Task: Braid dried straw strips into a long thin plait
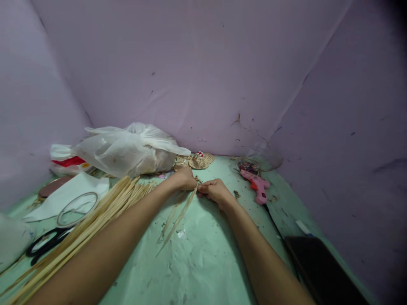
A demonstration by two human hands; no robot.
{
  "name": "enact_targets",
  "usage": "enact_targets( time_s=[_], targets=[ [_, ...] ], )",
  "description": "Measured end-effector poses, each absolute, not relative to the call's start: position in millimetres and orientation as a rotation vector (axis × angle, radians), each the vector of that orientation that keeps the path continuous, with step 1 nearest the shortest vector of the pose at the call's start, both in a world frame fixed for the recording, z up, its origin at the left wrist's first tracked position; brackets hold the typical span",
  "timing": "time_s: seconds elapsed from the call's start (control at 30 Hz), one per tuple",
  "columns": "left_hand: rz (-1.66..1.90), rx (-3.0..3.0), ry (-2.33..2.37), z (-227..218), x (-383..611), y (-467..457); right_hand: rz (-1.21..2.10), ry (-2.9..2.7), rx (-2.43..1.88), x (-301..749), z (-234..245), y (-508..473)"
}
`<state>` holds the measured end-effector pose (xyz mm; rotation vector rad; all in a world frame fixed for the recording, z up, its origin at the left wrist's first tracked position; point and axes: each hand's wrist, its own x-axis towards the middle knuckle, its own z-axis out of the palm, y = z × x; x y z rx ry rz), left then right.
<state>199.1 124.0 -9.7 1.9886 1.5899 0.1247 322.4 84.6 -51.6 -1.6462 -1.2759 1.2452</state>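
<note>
My left hand [185, 179] and my right hand [213, 190] meet over the middle of the green table cover. Both are closed, with the fingers pinching pale dry fibre strips [179, 220] whose loose ends trail down toward me. A short braided-looking bit shows just above the fingertips; its details are too small to tell. Behind my left hand lie woven straw pieces [203, 162], one topped by a small red and white decoration [200, 154]. A bundle of long dry strips [104, 216] lies beneath and beside my left forearm.
A white plastic bag [127, 148] lies against the back wall. At left are black-handled scissors [47, 243], a pale ring [78, 209] and white sheet [73, 190]. A pink glue gun [257, 185] with a cord, a clear container [259, 161] and a black flat object [321, 271] occupy the right.
</note>
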Motion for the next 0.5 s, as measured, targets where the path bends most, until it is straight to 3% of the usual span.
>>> enact_targets(
  time_s=[0.23,0.5],
  targets=[
    [0.095,2.380,1.724,3.5,218.8,103.9,1.221,-1.209,-1.710,315.3,-44.8,82.1],
    [-0.038,1.874,1.545,10.2,221.2,106.3,1.369,-1.048,-1.655,312.4,-36.2,79.6]
  ],
)
